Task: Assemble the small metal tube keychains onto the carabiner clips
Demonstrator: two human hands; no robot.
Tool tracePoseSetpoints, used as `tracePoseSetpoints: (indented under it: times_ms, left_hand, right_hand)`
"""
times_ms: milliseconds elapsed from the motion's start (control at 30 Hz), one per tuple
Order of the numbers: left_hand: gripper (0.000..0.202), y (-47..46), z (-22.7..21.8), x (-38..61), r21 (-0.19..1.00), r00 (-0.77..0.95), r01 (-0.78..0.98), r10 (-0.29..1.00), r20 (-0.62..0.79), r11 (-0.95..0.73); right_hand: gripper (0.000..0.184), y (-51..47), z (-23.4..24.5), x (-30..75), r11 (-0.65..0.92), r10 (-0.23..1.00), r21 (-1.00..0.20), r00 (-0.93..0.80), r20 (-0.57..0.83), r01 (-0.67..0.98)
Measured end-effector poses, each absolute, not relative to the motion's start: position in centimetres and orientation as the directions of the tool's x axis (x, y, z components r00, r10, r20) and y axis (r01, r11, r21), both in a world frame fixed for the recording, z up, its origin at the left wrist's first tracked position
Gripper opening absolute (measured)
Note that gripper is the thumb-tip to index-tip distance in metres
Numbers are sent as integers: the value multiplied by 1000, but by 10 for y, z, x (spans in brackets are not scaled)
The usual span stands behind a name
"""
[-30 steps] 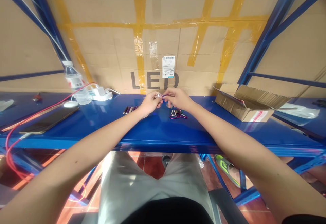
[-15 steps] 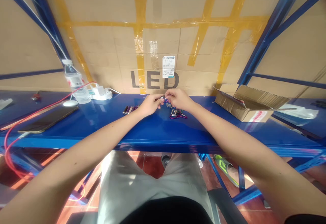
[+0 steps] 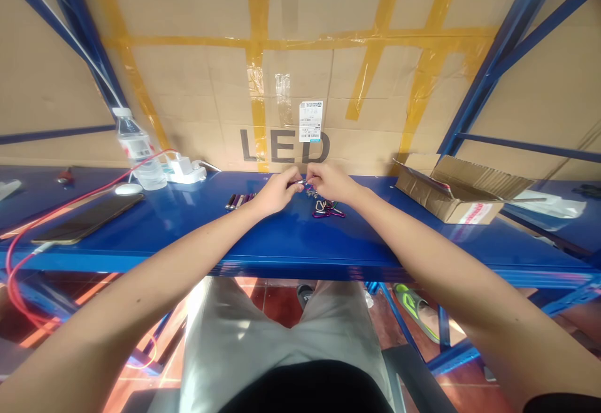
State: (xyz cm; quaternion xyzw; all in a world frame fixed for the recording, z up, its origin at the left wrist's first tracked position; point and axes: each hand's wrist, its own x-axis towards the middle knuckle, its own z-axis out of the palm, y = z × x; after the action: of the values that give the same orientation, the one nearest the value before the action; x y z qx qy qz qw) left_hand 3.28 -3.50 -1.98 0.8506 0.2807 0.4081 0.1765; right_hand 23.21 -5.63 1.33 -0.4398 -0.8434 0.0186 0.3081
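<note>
Above the middle of the blue table, my left hand [image 3: 278,193] pinches a small metal cylinder [image 3: 298,183] with its end pointing right. My right hand [image 3: 327,181] is closed close beside it, its fingertips on a small bluish piece that looks like a carabiner, mostly hidden by the fingers. Whether the two pieces are joined is too small to tell. Under and in front of my right hand lies a pile of coloured carabiners [image 3: 322,213] with small metal fittings. Left of my left hand, several small cylinders [image 3: 239,201], dark, purple and silver, lie in a row.
An open cardboard box [image 3: 451,203] sits at the right. On the left are a water bottle [image 3: 141,150], a white power strip [image 3: 188,174], a phone [image 3: 89,219] and a red cable [image 3: 94,188]. A large cardboard sheet [image 3: 211,100] stands behind the table.
My left fingers have shifted on the cylinder, which now shows more plainly. My right hand has turned slightly, still close to it. The carabiners and the row of cylinders lie as before.
</note>
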Motion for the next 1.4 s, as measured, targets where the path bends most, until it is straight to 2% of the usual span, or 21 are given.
tracePoseSetpoints:
  times_ms: [133, 333, 500, 600, 667, 767, 867, 967, 1133, 1267, 1400]
  left_hand:
    - [13, -35, -18, 31, 431, 546, 359, 561, 622, -828]
    - [15, -33, -16, 28, 326, 614, 384, 502, 609, -864]
    - [15, -36, -15, 27, 316, 646, 387, 499, 577, -866]
    - [12, -37, -16, 30, 359, 604, 419, 552, 575, -834]
    - [8, -34, -19, 32, 438, 534, 428, 612, 583, -790]
    - [6, -27, -24, 35, 591, 449, 360, 689, 568, -722]
    - [12, -22, -26, 34, 687, 412, 306, 743, 528, -659]
    - [12, -22, -23, 31, 679, 403, 275, 723, 561, -681]
    - [18, -27, -20, 30, 623, 491, 215, 635, 597, -752]
    - [28, -26, -20, 31, 702, 452, 173, 689, 566, -691]
    - [13, -24, -17, 28, 768, 454, 177, 743, 492, -616]
  right_hand:
    - [18, -55, 12, 233, 626, 738, -241, -464, 489, 742]
    - [19, -58, 11, 232, 676, 704, -219, -529, 474, 704]
    - [21, -55, 10, 235, 697, 676, -194, -541, 500, 691]
    - [21, -52, 11, 237, 697, 691, -289, -507, 515, 656]
    - [21, -50, 12, 237, 668, 733, -420, -447, 513, 614]
    - [18, -49, 14, 235, 543, 839, -654, -301, 454, 527]
    - [15, -49, 14, 235, 434, 901, -760, -248, 357, 483]
    - [12, -49, 12, 234, 437, 897, -748, -303, 322, 500]
    - [16, -52, 10, 229, 497, 860, -713, -389, 330, 495]
    - [9, -54, 13, 229, 447, 886, -703, -384, 260, 554]
    - [12, -54, 14, 231, 401, 913, -653, -343, 222, 642]
